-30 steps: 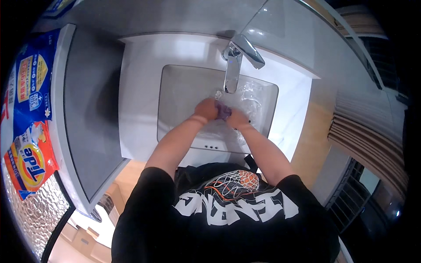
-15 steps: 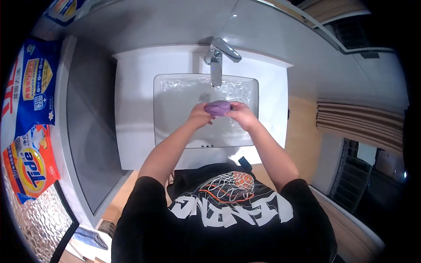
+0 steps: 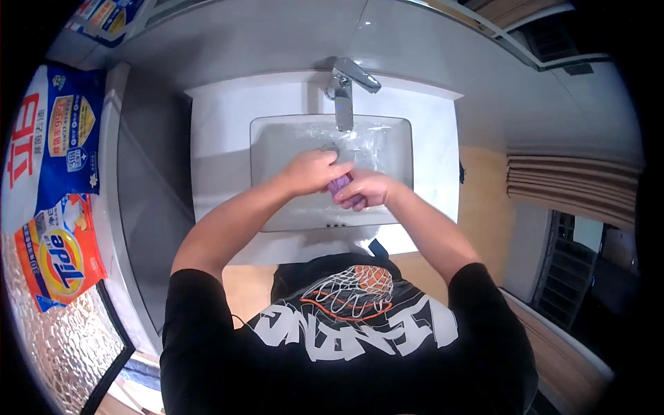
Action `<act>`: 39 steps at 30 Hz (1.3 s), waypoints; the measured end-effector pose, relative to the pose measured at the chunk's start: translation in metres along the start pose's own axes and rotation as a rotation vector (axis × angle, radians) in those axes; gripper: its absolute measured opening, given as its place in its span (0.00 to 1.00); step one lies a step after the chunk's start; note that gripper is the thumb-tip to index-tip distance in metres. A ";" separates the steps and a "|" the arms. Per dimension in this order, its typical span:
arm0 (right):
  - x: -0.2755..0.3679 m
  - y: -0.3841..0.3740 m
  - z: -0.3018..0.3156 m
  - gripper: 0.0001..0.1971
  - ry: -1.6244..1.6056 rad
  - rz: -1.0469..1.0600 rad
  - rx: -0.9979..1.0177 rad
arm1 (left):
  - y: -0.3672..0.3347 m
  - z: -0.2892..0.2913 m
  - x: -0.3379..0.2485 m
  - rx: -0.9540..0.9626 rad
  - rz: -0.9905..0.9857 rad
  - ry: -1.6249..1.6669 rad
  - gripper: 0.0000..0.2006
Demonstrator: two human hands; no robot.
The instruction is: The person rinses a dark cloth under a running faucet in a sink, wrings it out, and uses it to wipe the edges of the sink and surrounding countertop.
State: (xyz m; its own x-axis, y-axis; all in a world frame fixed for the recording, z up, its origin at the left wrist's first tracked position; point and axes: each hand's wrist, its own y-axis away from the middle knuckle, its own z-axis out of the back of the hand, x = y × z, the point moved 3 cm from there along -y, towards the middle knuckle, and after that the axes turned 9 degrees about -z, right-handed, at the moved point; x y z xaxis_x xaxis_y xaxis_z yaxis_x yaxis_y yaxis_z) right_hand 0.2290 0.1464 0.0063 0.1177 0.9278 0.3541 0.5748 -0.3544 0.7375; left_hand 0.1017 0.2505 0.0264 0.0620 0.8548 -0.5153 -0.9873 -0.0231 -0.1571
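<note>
A small purple cloth (image 3: 339, 184) is bunched up between my two hands above the white sink basin (image 3: 277, 223). My left hand (image 3: 315, 171) grips it from the upper left, with the fingers closed over its end. Wrapped round its lower part, my right hand (image 3: 366, 188) has the fingers curled and the cloth showing between them. Part of the cloth is hidden by my fingers. Just beyond my hands stands a chrome tap (image 3: 344, 104), its spout over the basin. Water glistens in the basin below it.
White counter (image 3: 221, 173) surrounds the basin. At the left, a blue and white detergent bag (image 3: 79, 138) and an orange detergent bag (image 3: 66, 256) stand beside a grey panel (image 3: 155, 194). A striped curtain (image 3: 574, 190) hangs at the right.
My hands have come closer together and turned. The cloth, held level between them before, is now squeezed smaller and tilted, mostly inside my right hand. My left hand has moved over its upper end.
</note>
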 end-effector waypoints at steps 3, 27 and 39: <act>0.027 0.009 0.001 0.23 0.467 -0.072 -0.401 | -0.003 -0.006 0.008 0.119 0.145 -0.091 0.09; 0.005 0.026 0.032 0.36 -0.058 0.298 -0.298 | -0.015 0.008 -0.003 -0.322 -0.055 0.377 0.12; 0.033 0.009 -0.017 0.07 1.105 0.230 -0.922 | -0.001 0.019 -0.022 0.103 0.474 -0.241 0.11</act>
State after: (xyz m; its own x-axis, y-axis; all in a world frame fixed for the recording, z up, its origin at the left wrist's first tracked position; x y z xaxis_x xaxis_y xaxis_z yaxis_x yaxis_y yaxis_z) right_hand 0.2240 0.1721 0.0342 -0.7810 0.4315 0.4515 -0.1338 -0.8218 0.5538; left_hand 0.0983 0.2415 0.0540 -0.4168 0.8581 -0.2998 -0.9090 -0.3942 0.1355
